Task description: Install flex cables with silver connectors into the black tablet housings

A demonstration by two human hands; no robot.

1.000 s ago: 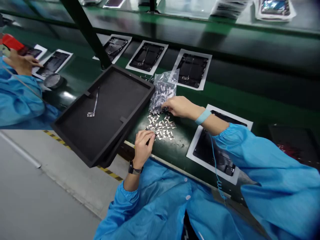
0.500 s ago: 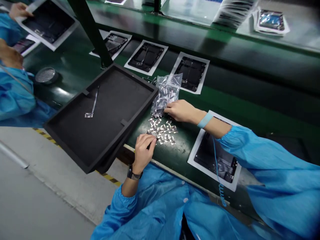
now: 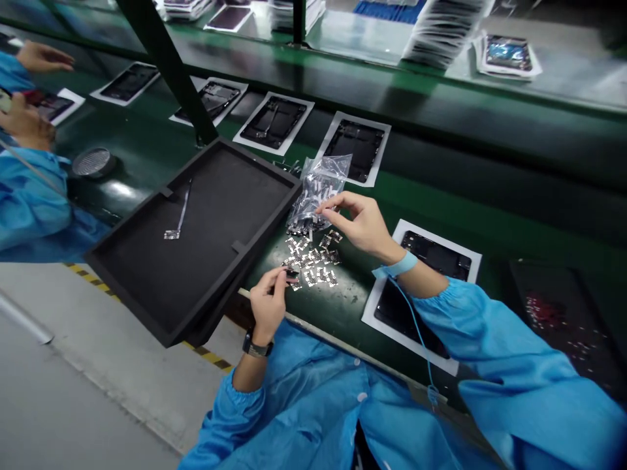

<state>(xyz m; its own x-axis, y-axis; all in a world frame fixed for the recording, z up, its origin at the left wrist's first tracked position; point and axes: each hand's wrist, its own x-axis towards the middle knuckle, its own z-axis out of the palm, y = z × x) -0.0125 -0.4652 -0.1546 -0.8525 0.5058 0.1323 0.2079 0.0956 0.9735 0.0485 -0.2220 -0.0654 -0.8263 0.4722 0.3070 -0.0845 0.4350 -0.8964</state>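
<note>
My left hand (image 3: 268,301) is closed in a pinch on a small dark part (image 3: 290,272) at the left edge of several small silvery circuit pieces (image 3: 313,258) on the green bench. My right hand (image 3: 361,223) has thumb and index fingertips close together, at the lower right of a clear plastic bag (image 3: 318,186) filled with small flex parts. Whatever lies between those fingertips is too small to make out. A tablet housing (image 3: 435,254) on a white sheet lies partly under my right forearm, which wears a blue wrist strap (image 3: 402,264).
A black tray (image 3: 210,222) holding one flex cable (image 3: 183,210) overhangs the bench edge at left, beside a slanted green post (image 3: 169,72). More housings on white sheets (image 3: 274,122) line the back. A co-worker's hands (image 3: 29,121) are at far left; a dark tray (image 3: 563,313) lies right.
My right hand has lifted slightly off the pieces, its fingers now stretched toward the bag. My left hand has drawn a little left and down with the dark part. The co-worker's housing now rests on the bench.
</note>
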